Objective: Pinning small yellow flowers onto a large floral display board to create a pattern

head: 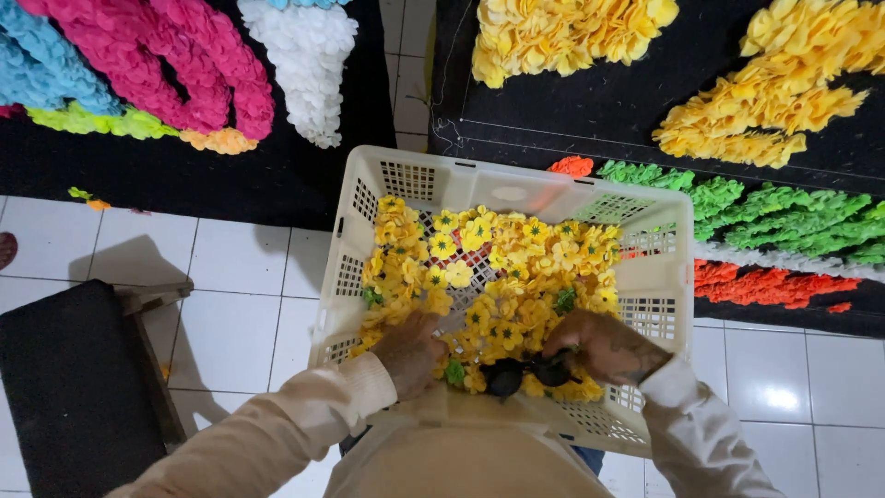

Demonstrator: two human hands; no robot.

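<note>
A cream perforated plastic crate (pixel 659 277) sits on my lap, partly filled with several small yellow paper flowers (pixel 502 267) with green centres. My left hand (pixel 410 350) reaches into the near left of the crate, its fingers closed among the flowers; whether it grips any I cannot tell. My right hand (pixel 604 346) is at the near right of the crate, holding a pair of black scissors (pixel 525 373) by the handles, above the flowers.
Black boards covered with paper-flower shapes lie on the white tiled floor: pink, blue and white (pixel 304 55) at the back left, yellow (pixel 774 83), green (pixel 784 217) and red at the back right. A dark stool (pixel 74 378) stands at the left.
</note>
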